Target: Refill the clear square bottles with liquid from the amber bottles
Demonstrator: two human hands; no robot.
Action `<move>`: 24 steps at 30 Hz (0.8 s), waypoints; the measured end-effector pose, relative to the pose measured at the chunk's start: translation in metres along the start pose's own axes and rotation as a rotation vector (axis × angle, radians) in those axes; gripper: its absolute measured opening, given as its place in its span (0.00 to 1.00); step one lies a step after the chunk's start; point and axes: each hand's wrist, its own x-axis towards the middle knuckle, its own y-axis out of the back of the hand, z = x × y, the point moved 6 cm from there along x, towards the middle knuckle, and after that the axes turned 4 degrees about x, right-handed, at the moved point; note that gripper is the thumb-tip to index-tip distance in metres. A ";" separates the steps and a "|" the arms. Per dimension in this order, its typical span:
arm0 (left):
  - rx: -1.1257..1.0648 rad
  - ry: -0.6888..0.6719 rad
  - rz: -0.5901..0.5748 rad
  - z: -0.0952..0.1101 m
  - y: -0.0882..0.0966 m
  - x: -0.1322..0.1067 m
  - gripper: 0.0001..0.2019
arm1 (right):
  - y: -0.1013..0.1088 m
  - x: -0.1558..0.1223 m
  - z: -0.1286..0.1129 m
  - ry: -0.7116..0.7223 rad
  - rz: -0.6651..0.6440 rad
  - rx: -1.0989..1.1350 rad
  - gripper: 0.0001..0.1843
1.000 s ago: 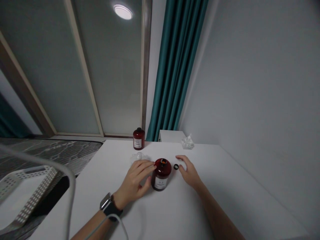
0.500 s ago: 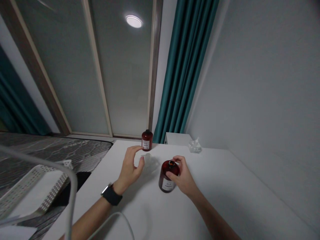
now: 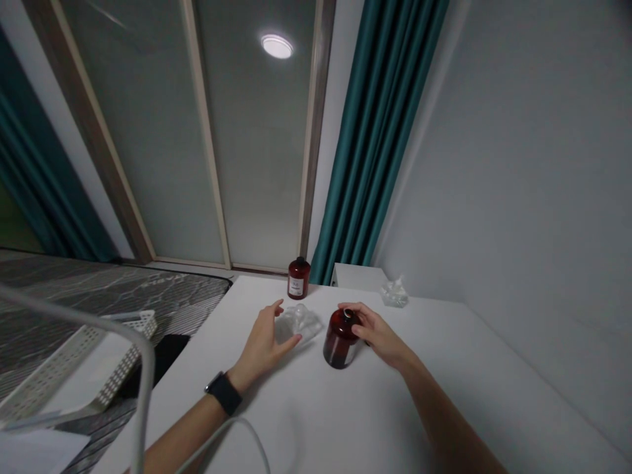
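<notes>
The red bottle [image 3: 340, 342], upright mid-table, is clasped near its top by the right hand [image 3: 379, 333]; the left hand [image 3: 263, 347] is held open and empty, just beside crumpled clear plastic [image 3: 300, 322].

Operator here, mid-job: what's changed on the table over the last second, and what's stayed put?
The right hand has moved from the tabletop onto the dark red bottle, fingers over its top. The left hand has let go of that bottle and moved away, open, beside the crumpled clear plastic. The black ring cap no longer shows on the table. The bottle stays upright, and the far bottle stays in place.
</notes>
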 end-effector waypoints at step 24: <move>-0.082 -0.017 -0.140 0.007 -0.009 0.001 0.25 | -0.016 -0.005 0.029 0.060 0.343 -0.090 0.35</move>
